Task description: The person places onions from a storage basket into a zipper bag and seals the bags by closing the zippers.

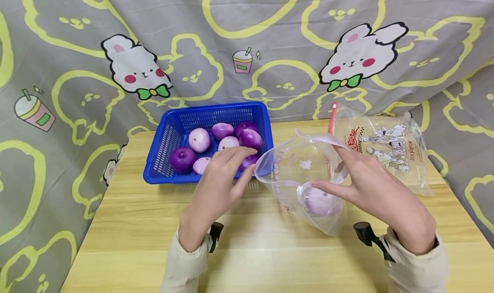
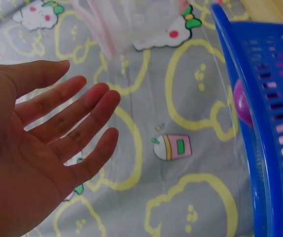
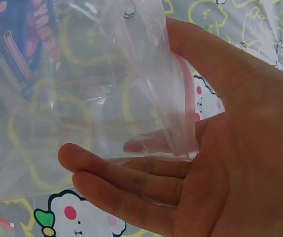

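My left hand (image 1: 218, 181) hovers at the basket's near right edge with nothing in it, thumb and fingers apart; its palm shows bare in the left wrist view. The blue basket (image 1: 152, 160) holds several purple onions (image 1: 182, 159), some dark and some pale. My right hand (image 1: 370, 181) holds the rim of a clear plastic bag (image 1: 285, 198), with its mouth spread wide. One pale purple onion (image 1: 319, 200) lies low inside this bag. Through the film in the right wrist view, part of the fingers (image 3: 131, 185) shows.
A second clear zip bag (image 1: 386, 143) with cartoon print and a red slider edge lies flat behind my right hand. The wooden table (image 1: 127, 241) meets a grey patterned cloth (image 1: 270, 10) at its back and sides.
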Demonstrator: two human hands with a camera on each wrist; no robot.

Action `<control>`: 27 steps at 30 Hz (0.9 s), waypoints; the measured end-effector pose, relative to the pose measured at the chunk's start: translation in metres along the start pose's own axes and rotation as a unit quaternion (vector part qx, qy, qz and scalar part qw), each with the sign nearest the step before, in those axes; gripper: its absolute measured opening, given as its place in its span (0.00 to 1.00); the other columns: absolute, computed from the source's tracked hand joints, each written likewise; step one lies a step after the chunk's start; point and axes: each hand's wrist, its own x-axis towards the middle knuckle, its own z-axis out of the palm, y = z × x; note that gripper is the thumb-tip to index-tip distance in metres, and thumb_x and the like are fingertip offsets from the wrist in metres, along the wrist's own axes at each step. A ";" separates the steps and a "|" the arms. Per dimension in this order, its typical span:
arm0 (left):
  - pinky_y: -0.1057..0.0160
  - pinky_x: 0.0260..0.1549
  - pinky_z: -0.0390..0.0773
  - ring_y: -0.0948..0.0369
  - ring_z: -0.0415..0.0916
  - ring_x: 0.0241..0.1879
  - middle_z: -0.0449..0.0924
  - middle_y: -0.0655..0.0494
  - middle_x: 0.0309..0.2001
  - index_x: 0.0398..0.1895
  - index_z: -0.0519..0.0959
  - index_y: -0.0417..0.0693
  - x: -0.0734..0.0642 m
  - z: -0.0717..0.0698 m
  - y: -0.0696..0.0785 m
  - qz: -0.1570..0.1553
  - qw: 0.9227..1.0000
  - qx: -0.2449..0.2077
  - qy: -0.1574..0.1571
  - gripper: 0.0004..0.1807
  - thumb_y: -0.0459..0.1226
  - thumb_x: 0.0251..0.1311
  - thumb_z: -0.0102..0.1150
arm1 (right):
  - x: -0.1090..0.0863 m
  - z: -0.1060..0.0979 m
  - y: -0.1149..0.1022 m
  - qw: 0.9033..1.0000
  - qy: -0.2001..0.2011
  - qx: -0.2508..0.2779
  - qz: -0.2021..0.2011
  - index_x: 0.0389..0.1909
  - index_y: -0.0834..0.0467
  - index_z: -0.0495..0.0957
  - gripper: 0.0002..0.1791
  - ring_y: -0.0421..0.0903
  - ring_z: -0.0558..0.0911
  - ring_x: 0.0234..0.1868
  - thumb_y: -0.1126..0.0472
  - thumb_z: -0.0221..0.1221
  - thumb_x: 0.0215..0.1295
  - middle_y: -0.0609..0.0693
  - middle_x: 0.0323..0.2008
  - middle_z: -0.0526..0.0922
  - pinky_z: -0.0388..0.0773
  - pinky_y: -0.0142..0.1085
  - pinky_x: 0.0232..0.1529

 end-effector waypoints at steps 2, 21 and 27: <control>0.55 0.56 0.74 0.56 0.78 0.51 0.82 0.51 0.49 0.52 0.81 0.43 0.000 -0.001 -0.004 -0.016 1.000 0.001 -0.002 0.13 0.36 0.66 0.62 | 0.000 -0.001 0.000 1.000 0.002 0.002 0.005 0.70 0.45 0.64 0.41 0.40 0.78 0.32 0.41 0.69 0.58 0.43 0.30 0.79 0.76 0.45 0.37; 0.55 0.61 0.73 0.52 0.74 0.58 0.77 0.47 0.56 0.57 0.77 0.41 0.002 0.011 -0.037 -0.067 0.997 0.016 -0.027 0.19 0.34 0.64 0.64 | -0.001 -0.005 0.001 1.000 -0.011 0.008 0.014 0.71 0.44 0.64 0.41 0.42 0.74 0.31 0.37 0.67 0.59 0.43 0.31 0.76 0.74 0.44 0.42; 0.52 0.64 0.68 0.48 0.70 0.61 0.74 0.45 0.59 0.60 0.75 0.41 0.000 0.025 -0.051 -0.074 0.996 0.029 -0.047 0.22 0.34 0.63 0.64 | -0.001 -0.003 0.004 1.000 -0.025 0.006 0.012 0.71 0.48 0.65 0.41 0.42 0.74 0.29 0.35 0.64 0.60 0.43 0.28 0.75 0.74 0.44 0.41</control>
